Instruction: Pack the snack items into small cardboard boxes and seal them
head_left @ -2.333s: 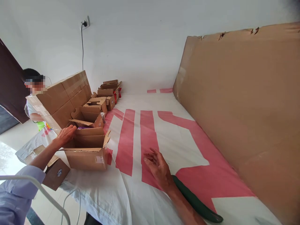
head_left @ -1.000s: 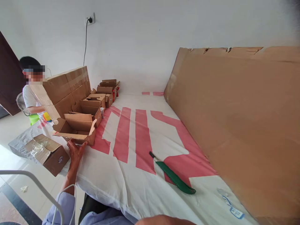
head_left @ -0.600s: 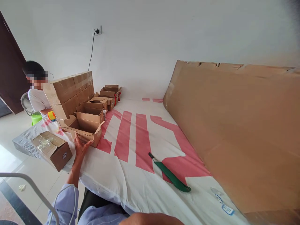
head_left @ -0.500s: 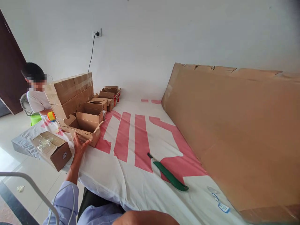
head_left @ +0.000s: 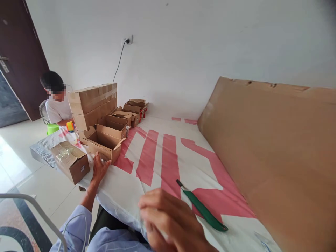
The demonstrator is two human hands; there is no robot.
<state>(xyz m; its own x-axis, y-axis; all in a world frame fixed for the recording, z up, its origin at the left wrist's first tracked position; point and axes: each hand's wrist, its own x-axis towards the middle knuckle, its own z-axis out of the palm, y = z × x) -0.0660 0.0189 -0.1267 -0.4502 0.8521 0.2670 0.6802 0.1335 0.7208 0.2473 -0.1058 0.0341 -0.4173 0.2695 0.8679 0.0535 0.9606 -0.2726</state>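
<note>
Right hand (head_left: 170, 224): nearest the camera, blurred, raised above the white-and-pink sheet (head_left: 157, 164). Fingers are curled inward; whether they enclose anything cannot be determined. Just beyond it, the green utility knife (head_left: 203, 211) lies flat on the sheet, apart from the hand, blade end pointing away toward the far left.

Left hand (head_left: 100, 168): fingers spread, palm against the near wall of the open cardboard box (head_left: 105, 143). This box is plain brown corrugated, low and rectangular, with flaps raised and the interior exposed. It sits at the left edge of the sheet.

A taped brown box (head_left: 70, 161) stands left of the hand. Behind, further open boxes and a stack of sealed cartons (head_left: 91, 103). A large cardboard sheet (head_left: 275, 150) leans at right. A seated person (head_left: 56, 105) is at far left.
</note>
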